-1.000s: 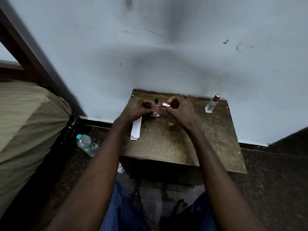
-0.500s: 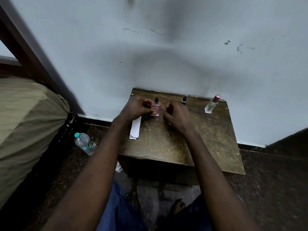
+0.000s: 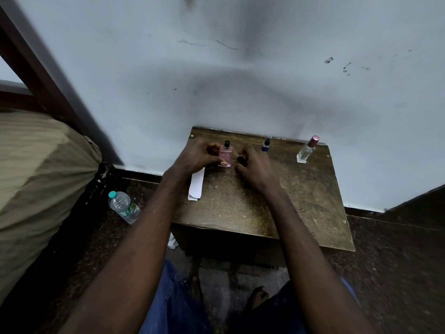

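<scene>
A small pink perfume bottle (image 3: 225, 156) with a bare black sprayer stands upright near the back of a worn wooden table (image 3: 240, 206). My left hand (image 3: 197, 155) grips it from the left, thumb at its base. My right hand (image 3: 255, 167) rests on the table just right of the bottle. Its fingers are curled round a small cap (image 3: 239, 159), of which only a dark round end shows.
A small blue bottle (image 3: 266, 144) and a clear bottle with a pink cap (image 3: 307, 151) stand by the wall at the back right. White paper (image 3: 197, 183) lies under my left wrist. A water bottle (image 3: 124, 207) lies on the floor beside an olive cushion (image 3: 41, 169).
My right hand, which held the pink cap up beside the sprayer, has dropped to the tabletop and drawn slightly right. The blue bottle behind it now shows. My left hand stays put.
</scene>
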